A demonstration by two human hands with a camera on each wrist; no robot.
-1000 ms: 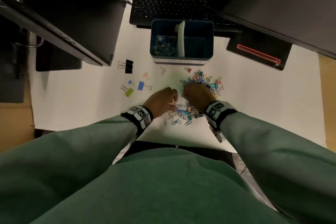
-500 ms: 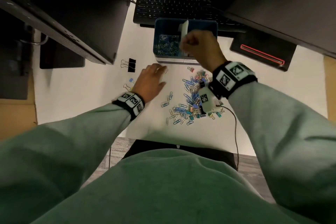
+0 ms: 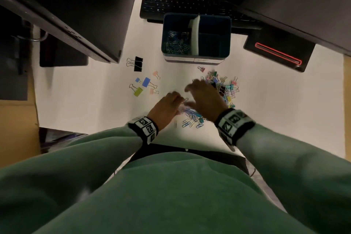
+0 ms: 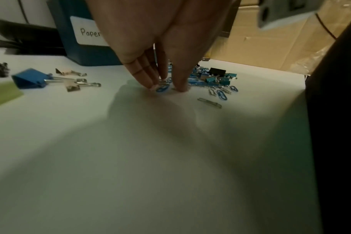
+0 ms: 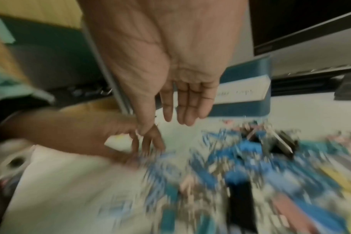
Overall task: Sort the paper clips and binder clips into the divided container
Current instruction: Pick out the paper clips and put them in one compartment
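Observation:
The blue divided container (image 3: 226, 24) stands in front of the keyboard, with paper clips (image 3: 177, 43) in its left compartment; nothing shows in the right one. A mixed pile of clips (image 3: 226, 89) lies on the white table, with loose paper clips (image 3: 191, 122) at its near edge. My left hand (image 3: 175, 101) is at the pile's left edge. In the left wrist view its fingertips (image 4: 151, 84) and thumb pinch a blue paper clip (image 4: 162, 89) against the table. My right hand (image 3: 190, 95) hovers over the pile, blurred. Its palm (image 5: 166, 55) is bare and its fingers straight.
Several binder clips lie left of the pile: black (image 3: 137, 63), blue (image 3: 146, 82), yellow-green (image 3: 138, 91) and small pink ones. A keyboard (image 3: 182, 0) sits behind the container, a laptop (image 3: 76, 15) stands at the left, and a dark device with a red outline (image 3: 277, 53) at the right.
My right hand came back from the container, where it was a fist, and now hangs open over the pile. My left hand returned from the left to the pile's edge.

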